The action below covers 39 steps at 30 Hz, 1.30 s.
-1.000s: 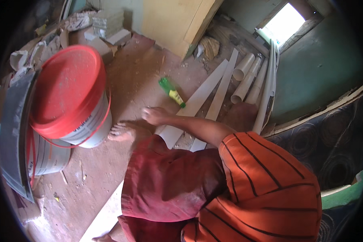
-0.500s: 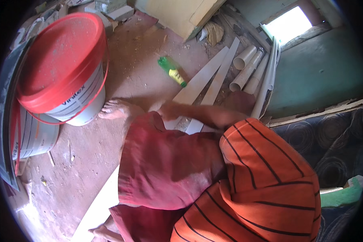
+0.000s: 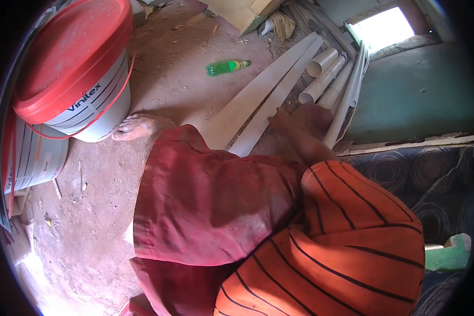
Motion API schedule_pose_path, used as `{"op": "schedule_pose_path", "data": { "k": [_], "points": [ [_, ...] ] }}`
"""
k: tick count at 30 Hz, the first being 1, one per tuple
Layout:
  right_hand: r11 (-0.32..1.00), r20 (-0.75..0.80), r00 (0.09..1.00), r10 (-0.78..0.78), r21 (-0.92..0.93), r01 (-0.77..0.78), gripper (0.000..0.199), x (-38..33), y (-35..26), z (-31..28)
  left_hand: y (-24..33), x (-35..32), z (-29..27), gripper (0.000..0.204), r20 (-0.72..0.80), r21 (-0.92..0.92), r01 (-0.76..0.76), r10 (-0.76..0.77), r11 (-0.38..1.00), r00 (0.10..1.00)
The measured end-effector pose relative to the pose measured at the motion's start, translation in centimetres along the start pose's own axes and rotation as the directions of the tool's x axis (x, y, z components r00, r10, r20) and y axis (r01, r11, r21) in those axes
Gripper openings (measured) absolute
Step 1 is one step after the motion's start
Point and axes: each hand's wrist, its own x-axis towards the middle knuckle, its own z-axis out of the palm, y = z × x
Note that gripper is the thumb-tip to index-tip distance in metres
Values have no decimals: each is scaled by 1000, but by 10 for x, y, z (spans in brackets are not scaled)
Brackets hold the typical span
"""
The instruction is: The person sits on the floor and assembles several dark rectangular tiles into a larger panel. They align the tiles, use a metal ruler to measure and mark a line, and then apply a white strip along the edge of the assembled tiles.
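My right arm reaches out of an orange black-striped sleeve to the long pale strips on the floor. My right hand (image 3: 282, 120) is at the edge of the nearer pale strip (image 3: 263, 122), its fingers bent and seemingly closed on that edge. Beside it lies a second pale strip (image 3: 237, 108), a narrow gap between the two. Their near ends disappear behind my red shorts (image 3: 205, 195). My left hand is out of sight. One bare foot (image 3: 139, 125) rests on the floor at the left.
A white bucket (image 3: 102, 113) with a red lid stands by my foot, another bucket (image 3: 39, 155) behind it. A green bottle (image 3: 226, 67) lies beyond the strips. Several pale pipes (image 3: 321, 79) lie along the right, near a green wall (image 3: 405, 95) and dark patterned fabric (image 3: 395, 174).
My right hand has moved right along the strips. The strips lie closer together. The green bottle has turned to lie more crosswise. My view has shifted somewhat.
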Motion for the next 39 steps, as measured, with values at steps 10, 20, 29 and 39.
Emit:
{"op": "schedule_pose_path", "data": {
  "k": [10, 20, 29, 39],
  "points": [
    [634, -39, 634, -772, -120, 764, 49, -67, -3, 69, -3, -33, 16, 73, 83, -21, -12, 14, 1000, 996],
    [383, -98, 370, -924, -248, 890, 43, -41, -76, 89, -13, -76, 48, 68, 148, -113, 0, 17, 994, 989],
    [365, -557, 360, -749, 107, 925, 32, -27, -174, 8, 76, -101, 44, 57, 577, -384, 85, 167, 919, 799],
    [-118, -593, 44, -804, 231, 966, 33, -187, -448, -226, 110, -6, 41, 59, 855, -491, 325, 378, 808, 355]
  ]
}}
